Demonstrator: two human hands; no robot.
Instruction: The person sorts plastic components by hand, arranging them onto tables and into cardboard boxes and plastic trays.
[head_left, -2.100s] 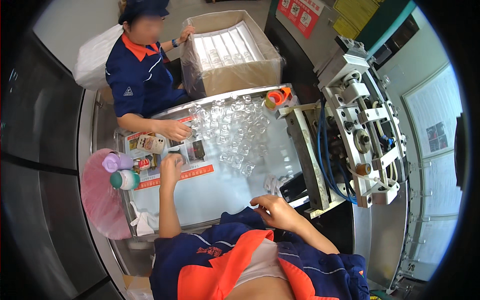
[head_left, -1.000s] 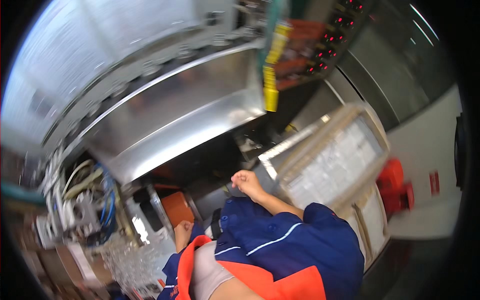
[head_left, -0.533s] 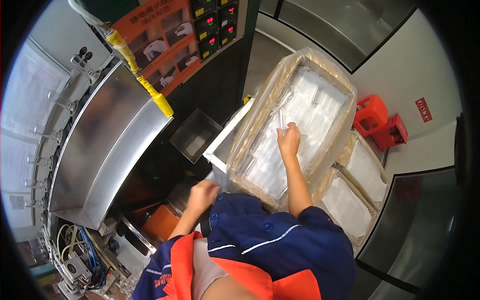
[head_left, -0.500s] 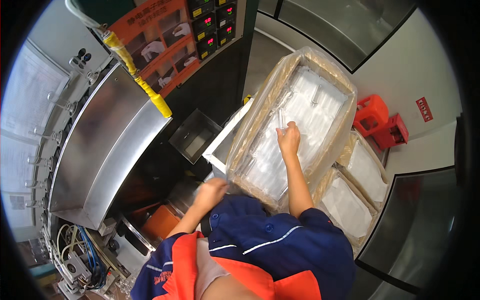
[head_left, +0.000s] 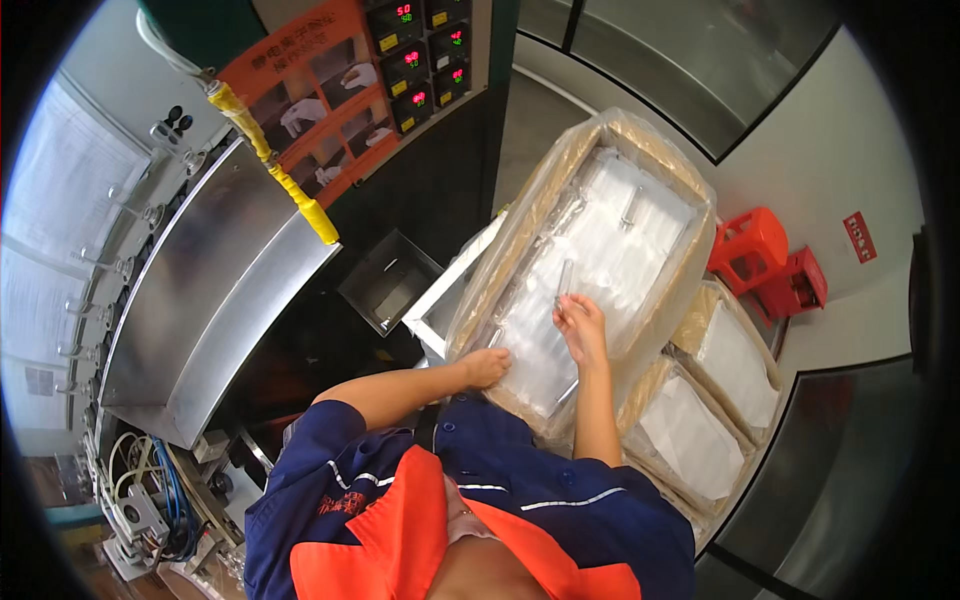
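Note:
My right hand (head_left: 582, 325) is over the large box (head_left: 690, 180), pinching a slim clear tube (head_left: 567, 275) that points away from me. Under it, many clear tubes (head_left: 610, 240) lie packed side by side in a whitish layer. Several loose ones rest on top, one near the far end (head_left: 632, 207) and another by the near edge (head_left: 566, 392). My left hand (head_left: 487, 367) is at the box's near left side with fingers curled together. Whatever it grips, if anything, is too small to make out. A short clear piece (head_left: 497, 338) shows just beyond it.
Clear plastic film lines the cardboard box. Two more boxes with white sheets (head_left: 690, 435) stand at the right, beyond them red stools (head_left: 750, 250). Left are a curved metal chute (head_left: 250, 290), a hanging yellow-wrapped cable (head_left: 285, 180) and a dark metal bin (head_left: 390, 282).
My left hand has moved right, from beside the box to its near left edge. My right hand has drawn nearer to me, still holding the clear tube.

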